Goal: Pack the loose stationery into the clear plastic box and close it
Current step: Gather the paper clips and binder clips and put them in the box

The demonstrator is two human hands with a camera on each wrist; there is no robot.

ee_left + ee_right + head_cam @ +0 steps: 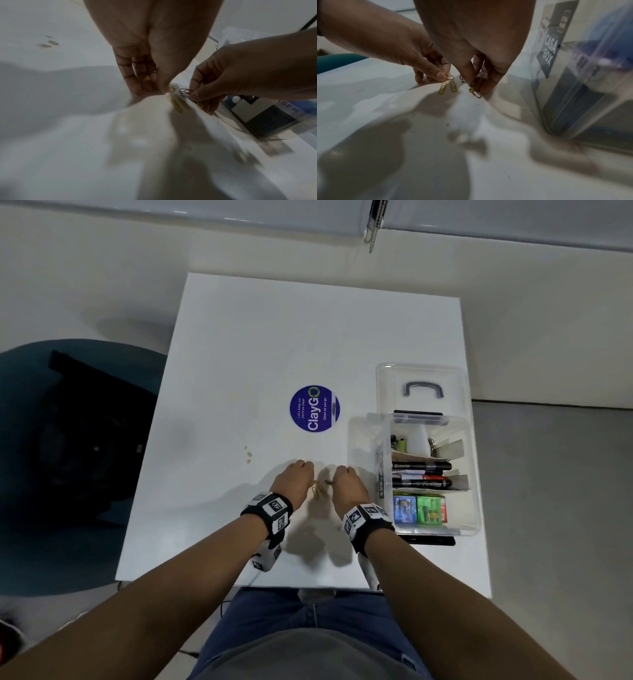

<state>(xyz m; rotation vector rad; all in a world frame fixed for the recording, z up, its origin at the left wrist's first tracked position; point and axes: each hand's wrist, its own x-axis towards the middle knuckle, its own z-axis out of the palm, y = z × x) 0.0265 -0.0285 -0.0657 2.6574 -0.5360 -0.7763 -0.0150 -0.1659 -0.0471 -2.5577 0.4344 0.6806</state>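
Loose paper clips (320,487) lie on the white table (274,337) between my two hands. My left hand (310,475) pinches a yellow clip (449,76) between thumb and finger. My right hand (334,478) pinches several clips (473,90) that hang from its fingertips just above the table. Two yellow clips (447,88) lie flat between the hands, and they also show in the left wrist view (176,104). The clear plastic box (474,474) stands just right of my right hand with its lid (421,378) swung open behind it. It holds markers, small coloured packs and clips.
A round purple sticker (314,409) sits at mid-table, beyond my hands. Small brown spots (249,455) mark the table to the left. A teal chair with a black bag (85,440) stands left of the table. The box's black latch (430,540) juts out near the front edge.
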